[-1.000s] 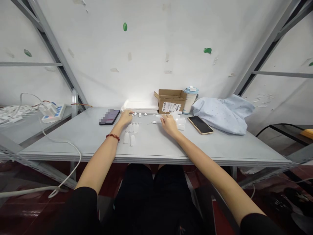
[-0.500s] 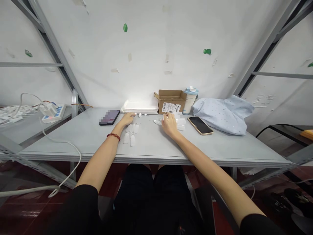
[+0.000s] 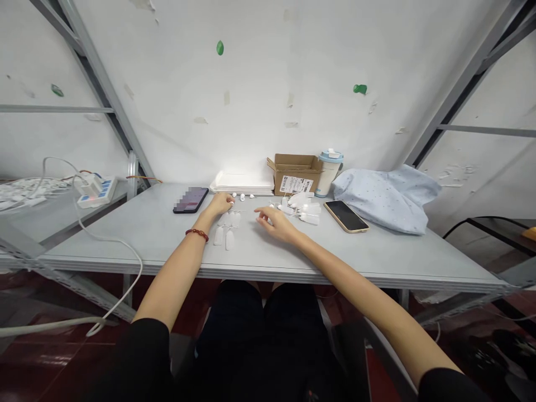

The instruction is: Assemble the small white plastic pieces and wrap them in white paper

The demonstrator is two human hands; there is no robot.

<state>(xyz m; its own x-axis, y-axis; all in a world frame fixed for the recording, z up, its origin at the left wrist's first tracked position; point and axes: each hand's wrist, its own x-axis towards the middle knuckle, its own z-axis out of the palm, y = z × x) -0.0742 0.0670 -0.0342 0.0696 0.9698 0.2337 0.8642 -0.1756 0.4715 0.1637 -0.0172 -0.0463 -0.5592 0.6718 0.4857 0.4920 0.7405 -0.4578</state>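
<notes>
My left hand (image 3: 221,204) rests near the back of the table with thumb and fingertips closed on a small white piece, mostly covered by the fingers. Just in front of it lie several translucent white tags (image 3: 229,240) with thin strings, set out in rows. Beyond the fingertips sit a few small white caps (image 3: 242,197). My right hand (image 3: 277,222) hovers low over the middle of the table, fingers apart and nothing seen in them. A loose pile of similar white tags (image 3: 310,209) lies behind and right of it.
Along the back stand a white tray stack (image 3: 243,183), an open cardboard box (image 3: 293,181) and a lidded cup (image 3: 329,174). One phone (image 3: 191,200) lies left, another phone (image 3: 347,216) right, by a bundled light-blue cloth (image 3: 383,198). A white cable (image 3: 113,241) hangs over the left side.
My right hand has left the tag pile, moving left and nearer to me, and its fingers have spread. My left fingers have drawn together around the small white piece.
</notes>
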